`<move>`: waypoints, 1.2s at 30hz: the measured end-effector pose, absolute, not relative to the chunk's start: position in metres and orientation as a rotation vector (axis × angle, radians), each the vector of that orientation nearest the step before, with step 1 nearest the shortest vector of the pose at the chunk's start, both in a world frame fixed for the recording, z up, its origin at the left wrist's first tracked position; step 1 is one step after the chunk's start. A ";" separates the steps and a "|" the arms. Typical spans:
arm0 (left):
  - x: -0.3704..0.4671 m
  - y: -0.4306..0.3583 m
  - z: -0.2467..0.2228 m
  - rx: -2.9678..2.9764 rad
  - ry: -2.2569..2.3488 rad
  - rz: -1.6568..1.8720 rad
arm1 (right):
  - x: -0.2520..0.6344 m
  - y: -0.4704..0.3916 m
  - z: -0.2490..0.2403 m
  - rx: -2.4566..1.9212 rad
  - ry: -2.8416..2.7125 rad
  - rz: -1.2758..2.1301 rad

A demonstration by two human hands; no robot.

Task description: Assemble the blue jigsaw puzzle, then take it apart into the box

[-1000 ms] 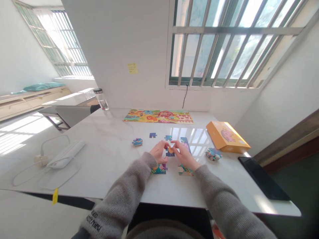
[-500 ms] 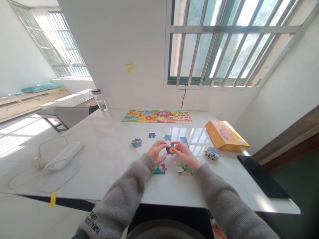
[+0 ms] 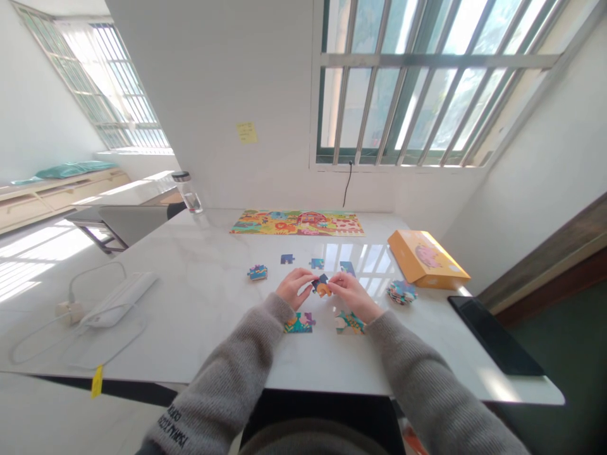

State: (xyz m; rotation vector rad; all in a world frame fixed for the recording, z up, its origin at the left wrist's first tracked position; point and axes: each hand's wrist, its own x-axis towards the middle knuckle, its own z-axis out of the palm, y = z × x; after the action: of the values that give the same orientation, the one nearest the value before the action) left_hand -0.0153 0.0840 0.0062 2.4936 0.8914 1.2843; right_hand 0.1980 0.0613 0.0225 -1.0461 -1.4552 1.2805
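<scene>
A dark blue and orange puzzle piece (image 3: 322, 286) is held up between both hands, above the white table (image 3: 199, 297). My left hand (image 3: 294, 289) pinches its left side, and my right hand (image 3: 351, 294) grips its right side. Beyond the hands lie a dark blue piece (image 3: 287, 259), a blue-green piece (image 3: 317, 263) and another blue piece (image 3: 348, 268). Nearer to me are a green and purple piece (image 3: 300, 323) and a green and orange piece (image 3: 349, 323). A small stack of pieces (image 3: 257, 272) sits left, a larger pile (image 3: 402, 292) right.
A long colourful farm picture (image 3: 298, 223) lies at the back. An orange box (image 3: 427, 258) and a black tablet-like slab (image 3: 493, 335) are at the right. A power strip (image 3: 121, 300) with cables and a bottle (image 3: 188, 191) stand at the left.
The held piece has turned and now shows more between the fingers. My right hand has shifted slightly right relative to it. The whole view has moved a little.
</scene>
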 end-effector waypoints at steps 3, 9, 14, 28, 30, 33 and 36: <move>-0.015 0.079 0.012 2.459 0.891 1.291 | 0.196 0.059 0.024 -1.082 -1.431 1.286; -0.013 0.077 0.009 2.478 0.848 1.253 | 0.193 0.056 0.021 -1.158 -1.360 1.335; -0.012 0.081 0.004 2.454 0.876 1.273 | 0.193 0.058 0.018 -1.123 -1.515 1.266; -0.015 0.085 -0.002 2.472 1.080 1.043 | 0.211 0.067 0.008 -1.083 -2.174 0.414; -0.016 0.086 -0.005 2.488 1.168 0.938 | 0.212 0.069 0.006 -1.116 -2.195 0.360; -0.019 0.087 -0.008 2.481 1.350 0.785 | 0.214 0.070 0.005 -1.171 -2.215 0.289; -0.022 0.085 -0.008 2.450 1.455 0.690 | 0.217 0.070 0.006 -1.192 -2.248 0.258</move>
State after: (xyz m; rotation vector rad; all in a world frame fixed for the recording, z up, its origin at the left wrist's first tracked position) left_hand -0.0217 0.0854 -0.0084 2.4500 1.4548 0.6899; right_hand 0.2171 0.0705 0.0061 -1.1924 -2.2475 0.2578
